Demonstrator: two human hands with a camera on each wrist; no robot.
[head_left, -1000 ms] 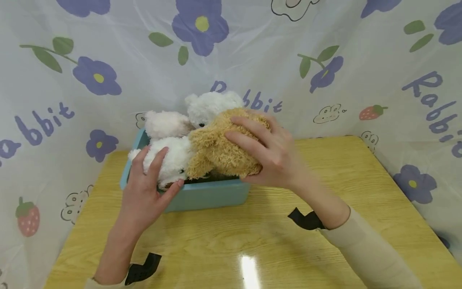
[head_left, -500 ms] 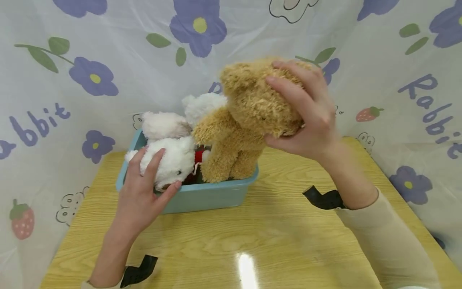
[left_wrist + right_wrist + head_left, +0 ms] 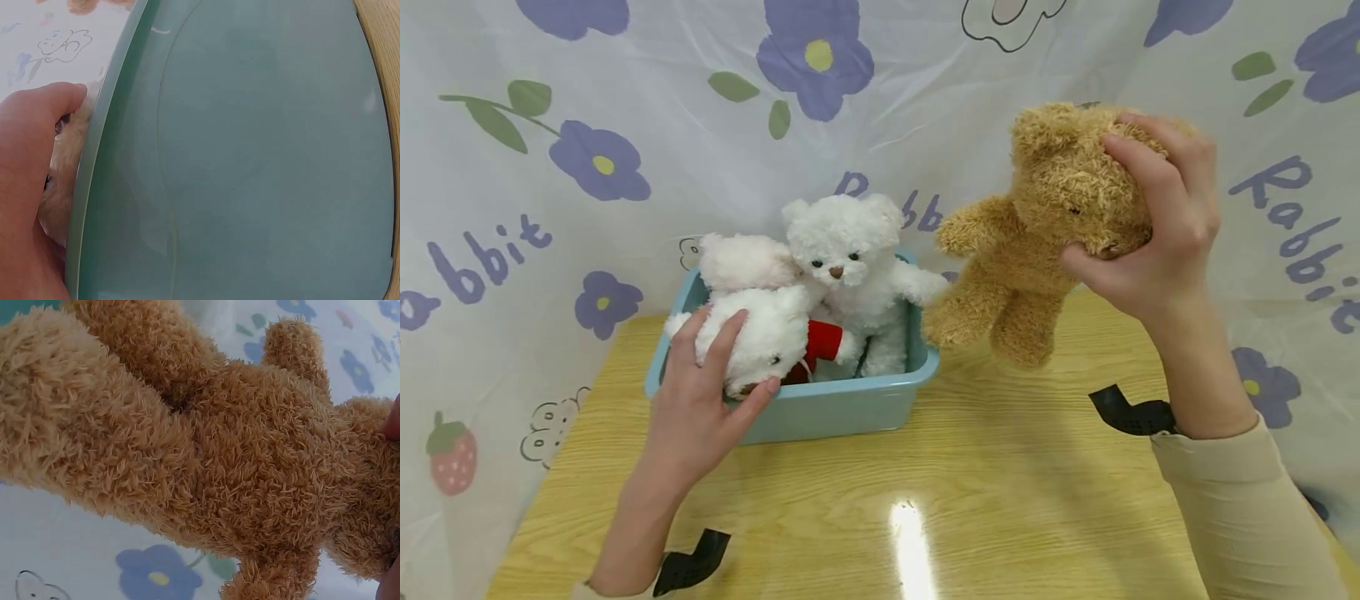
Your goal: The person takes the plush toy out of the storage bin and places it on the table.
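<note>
A brown teddy bear [image 3: 1037, 225] hangs in the air right of the blue plastic bin [image 3: 842, 408], my right hand [image 3: 1172, 217] gripping its head. Its shaggy belly and legs fill the right wrist view. Inside the bin, my left hand [image 3: 700, 392] holds the head of a white teddy bear [image 3: 763, 333] in a red top, fingers over the head and thumb near its snout. In the left wrist view that hand [image 3: 28, 175] is at the rim, mostly beyond the bin's outer wall [image 3: 250, 150].
Another white teddy bear [image 3: 850, 258] sits upright at the bin's right, one arm over the rim. A pale pinkish plush toy [image 3: 745, 260] lies at the back left of the bin. Behind the wooden table [image 3: 1000, 475] hangs a white flowered cloth [image 3: 685, 142].
My right hand has lifted the brown teddy bear up out of the bin and carried it to the right, uncovering the upright white bear. The left hand has stayed in place.
</note>
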